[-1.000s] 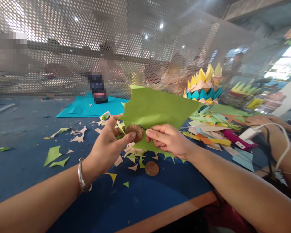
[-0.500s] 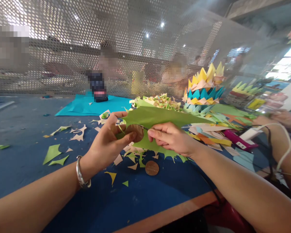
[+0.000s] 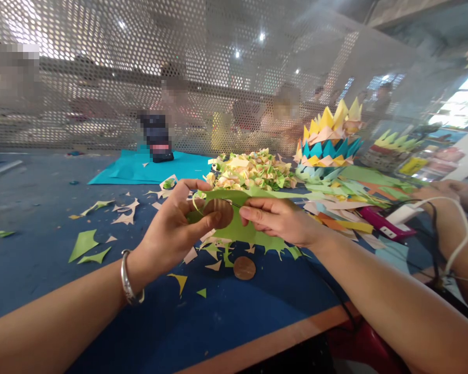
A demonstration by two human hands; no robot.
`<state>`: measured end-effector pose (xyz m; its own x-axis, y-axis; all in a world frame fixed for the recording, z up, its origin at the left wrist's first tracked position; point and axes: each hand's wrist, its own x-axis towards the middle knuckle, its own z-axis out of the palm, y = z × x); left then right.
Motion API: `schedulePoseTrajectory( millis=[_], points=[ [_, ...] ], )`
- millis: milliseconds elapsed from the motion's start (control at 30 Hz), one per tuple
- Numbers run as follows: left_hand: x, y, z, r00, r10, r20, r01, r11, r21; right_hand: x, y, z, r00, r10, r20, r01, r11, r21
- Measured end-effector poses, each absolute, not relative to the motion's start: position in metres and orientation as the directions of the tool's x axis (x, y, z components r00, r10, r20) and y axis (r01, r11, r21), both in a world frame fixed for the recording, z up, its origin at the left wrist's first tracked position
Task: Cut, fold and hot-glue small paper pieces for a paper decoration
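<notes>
My left hand (image 3: 183, 218) is closed, its thumb pressing a round brown disc (image 3: 219, 212) against a sheet of green paper (image 3: 237, 234). A thin green strip (image 3: 198, 201) curls beside its fingers. My right hand (image 3: 275, 215) pinches a thin dark tool (image 3: 235, 204) whose tip lies at the disc's right edge, against the paper; its handle is hidden in the fingers. A second round brown disc (image 3: 244, 268) lies on the blue tabletop below my hands.
Paper scraps (image 3: 83, 244) litter the blue table (image 3: 140, 322). Behind my hands rise a heap of small cut pieces (image 3: 253, 169) and a tiered folded-paper piece (image 3: 331, 148). A phone (image 3: 160, 140) stands by turquoise sheets (image 3: 117, 171). At right are a purple-and-white device (image 3: 386, 223), cables and another person's arm (image 3: 458, 234).
The green paper's upper part has swung down and no longer covers the heap of cut pieces. Both hands stay nearly in place, the disc still in my left.
</notes>
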<state>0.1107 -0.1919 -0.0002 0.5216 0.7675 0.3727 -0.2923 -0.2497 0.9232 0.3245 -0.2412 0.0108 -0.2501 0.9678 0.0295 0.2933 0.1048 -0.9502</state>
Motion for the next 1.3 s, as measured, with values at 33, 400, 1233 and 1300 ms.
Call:
schedulePoseTrajectory(
  millis=[33,400,1233,1300],
  points=[
    [0.110,-0.192,0.001,0.518,0.772,0.368,-0.281,-0.253,0.926,0.325,-0.241,0.010,-0.243,0.970,0.032,0.303,0.107,-0.947],
    [0.109,-0.188,-0.004,0.546,0.760,0.352,-0.185,-0.300,0.936,0.329,-0.240,0.017,-0.300,0.952,0.058,0.399,0.181,-0.899],
    [0.120,-0.198,-0.009,0.498,0.856,0.137,-0.361,0.061,0.931,0.303,-0.240,0.007,-0.139,0.946,0.293,0.232,0.319,-0.919],
    [0.122,-0.200,-0.010,0.512,0.856,0.068,-0.370,0.148,0.917,0.302,-0.240,0.007,-0.144,0.939,0.312,0.216,0.338,-0.916]
  ],
)
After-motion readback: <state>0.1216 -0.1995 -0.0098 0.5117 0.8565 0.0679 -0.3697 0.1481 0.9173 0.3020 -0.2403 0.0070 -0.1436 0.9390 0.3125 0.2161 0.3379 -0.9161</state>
